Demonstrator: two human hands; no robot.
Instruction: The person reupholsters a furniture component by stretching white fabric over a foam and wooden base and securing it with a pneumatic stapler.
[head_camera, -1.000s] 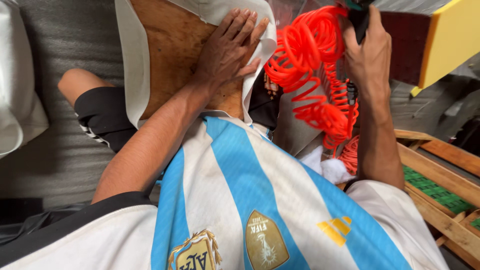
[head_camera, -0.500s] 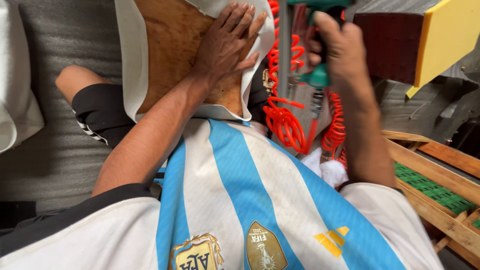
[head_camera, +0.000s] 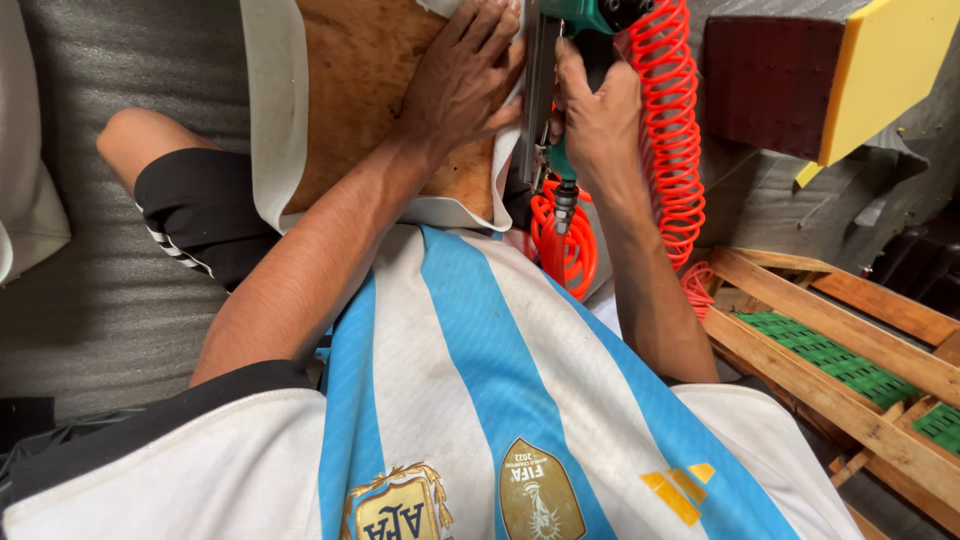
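Observation:
A brown wooden board (head_camera: 365, 90) wrapped at its edges in white fabric (head_camera: 268, 110) lies on my lap. My left hand (head_camera: 462, 80) presses flat on the board near its right edge, fingers spread over the folded fabric. My right hand (head_camera: 598, 118) grips the handle of a green pneumatic staple gun (head_camera: 560, 60), its grey nose set against the board's right edge beside my left fingers. An orange coiled air hose (head_camera: 665, 120) runs from the gun's base down beside my right forearm.
A dark red cushion with yellow foam (head_camera: 860, 70) stands at the upper right. A wooden frame with green webbing (head_camera: 840, 345) lies at the lower right. Grey felt floor covering (head_camera: 90, 290) spreads on the left, with a white cushion (head_camera: 25, 200) at the left edge.
My right hand has brought the staple gun leftward and down from beside the hose to the board's right edge. The left hand has stayed pressed on the board.

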